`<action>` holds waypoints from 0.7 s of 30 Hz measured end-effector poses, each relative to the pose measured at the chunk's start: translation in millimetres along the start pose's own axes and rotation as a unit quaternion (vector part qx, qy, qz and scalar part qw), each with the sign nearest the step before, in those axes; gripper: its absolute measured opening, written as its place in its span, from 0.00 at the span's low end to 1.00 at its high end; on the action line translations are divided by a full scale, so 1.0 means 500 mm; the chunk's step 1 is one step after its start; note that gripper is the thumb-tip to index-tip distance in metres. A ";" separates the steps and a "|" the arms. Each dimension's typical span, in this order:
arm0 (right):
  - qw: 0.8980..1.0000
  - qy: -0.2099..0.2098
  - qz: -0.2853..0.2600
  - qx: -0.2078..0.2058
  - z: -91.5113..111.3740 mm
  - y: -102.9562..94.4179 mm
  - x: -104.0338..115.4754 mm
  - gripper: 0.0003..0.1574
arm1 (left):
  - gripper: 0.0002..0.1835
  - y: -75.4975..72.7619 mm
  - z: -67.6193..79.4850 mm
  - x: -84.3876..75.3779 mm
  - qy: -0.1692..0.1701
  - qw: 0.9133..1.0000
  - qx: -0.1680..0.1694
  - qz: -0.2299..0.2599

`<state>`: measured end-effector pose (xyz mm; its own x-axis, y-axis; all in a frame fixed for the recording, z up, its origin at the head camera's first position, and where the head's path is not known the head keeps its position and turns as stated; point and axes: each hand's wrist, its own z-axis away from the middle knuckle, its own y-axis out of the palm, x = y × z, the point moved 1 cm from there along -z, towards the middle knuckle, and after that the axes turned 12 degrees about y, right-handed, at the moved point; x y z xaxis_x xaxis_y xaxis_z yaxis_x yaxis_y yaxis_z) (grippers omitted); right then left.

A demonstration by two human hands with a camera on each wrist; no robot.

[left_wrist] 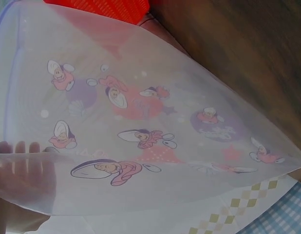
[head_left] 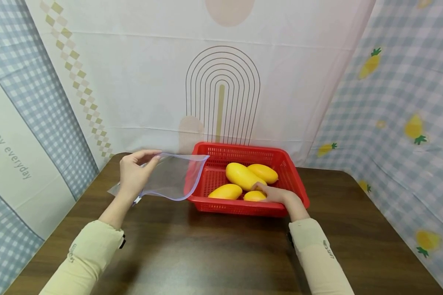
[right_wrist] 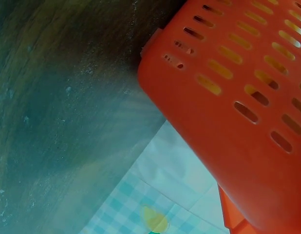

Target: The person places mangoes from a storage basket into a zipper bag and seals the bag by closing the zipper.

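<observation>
My left hand pinches the rim of a clear zip bag between thumb and fingers. The bag's purple-edged mouth spreads toward the basket and overlaps its left side in the head view. Cartoon prints cover the bag in the left wrist view, and a white slider sits on its edge. Inside the red basket, my right hand reaches over the front wall and curls its fingers round the near right yellow mango. Its thumb is hidden. Basket slots fill the right wrist view.
Three other mangoes lie in the basket: a large one in the middle, one behind it and one at front left. The basket stands on a dark wooden table, near the patterned cloth wall at its back.
</observation>
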<state>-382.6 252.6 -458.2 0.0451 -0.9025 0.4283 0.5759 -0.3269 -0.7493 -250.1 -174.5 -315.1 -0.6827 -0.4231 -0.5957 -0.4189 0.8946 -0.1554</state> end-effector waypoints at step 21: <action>0.998 -0.012 0.057 0.000 0.099 -0.016 0.084 0.39 | 0.05 0.000 0.002 -0.004 -0.003 1.000 0.004 0.010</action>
<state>-344.8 231.0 -409.1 0.1295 -0.9271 0.3518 0.5654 -0.2225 -0.7943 -248.3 -173.6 -314.7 -0.6881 -0.4039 -0.6028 -0.4000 0.9043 -0.1493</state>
